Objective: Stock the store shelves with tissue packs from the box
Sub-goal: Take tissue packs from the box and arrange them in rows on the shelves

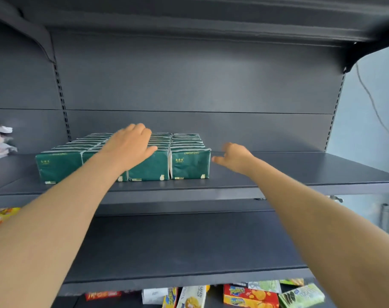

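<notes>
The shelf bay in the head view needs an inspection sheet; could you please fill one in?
Surface: dark shelf carrying the stock on its left half; lower shelf beneath it.
Job's things: green tissue packs in four rows running front to back; box not in view.
Clutter: pale packs at the left edge; snack packs under the lower shelf.
Grips: left hand flat on the packs' tops; right hand beside the rightmost row, holding nothing.
Cables: one thin cable hanging by the wall.
Surroundings: dark back panel, pale wall on the right.
</notes>
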The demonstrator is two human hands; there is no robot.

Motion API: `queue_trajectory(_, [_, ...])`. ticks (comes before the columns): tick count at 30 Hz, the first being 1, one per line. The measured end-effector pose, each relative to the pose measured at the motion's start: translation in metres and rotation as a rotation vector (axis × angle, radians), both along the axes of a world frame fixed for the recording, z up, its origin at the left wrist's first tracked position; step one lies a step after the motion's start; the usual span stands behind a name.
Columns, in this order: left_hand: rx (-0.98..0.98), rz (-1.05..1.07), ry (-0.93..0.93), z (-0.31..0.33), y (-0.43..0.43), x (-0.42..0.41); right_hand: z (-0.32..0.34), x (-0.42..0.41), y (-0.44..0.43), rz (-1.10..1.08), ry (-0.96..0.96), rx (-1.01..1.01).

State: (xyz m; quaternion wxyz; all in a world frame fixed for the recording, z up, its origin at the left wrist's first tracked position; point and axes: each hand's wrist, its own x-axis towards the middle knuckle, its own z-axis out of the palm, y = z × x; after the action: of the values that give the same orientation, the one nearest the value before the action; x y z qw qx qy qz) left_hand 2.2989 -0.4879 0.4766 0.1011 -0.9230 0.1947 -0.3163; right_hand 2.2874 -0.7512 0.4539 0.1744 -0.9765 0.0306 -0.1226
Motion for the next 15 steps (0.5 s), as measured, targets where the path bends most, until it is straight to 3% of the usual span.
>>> queue_trajectory(6, [-0.03,0.099,-0.052,0.038,0.005,-0.085,0.052,-0.073,0.004,0.05,-0.127,-0.454])
queue_trajectory(9, [-0.121,0.096,-0.063,0.045,0.005,-0.133,0.069,-0.114,0.007,0.074,-0.174,-0.492])
queue_trajectory(15, [-0.083,0.153,-0.109,0.036,0.004,-0.214,0.082,-0.19,0.008,0.133,-0.264,-0.5])
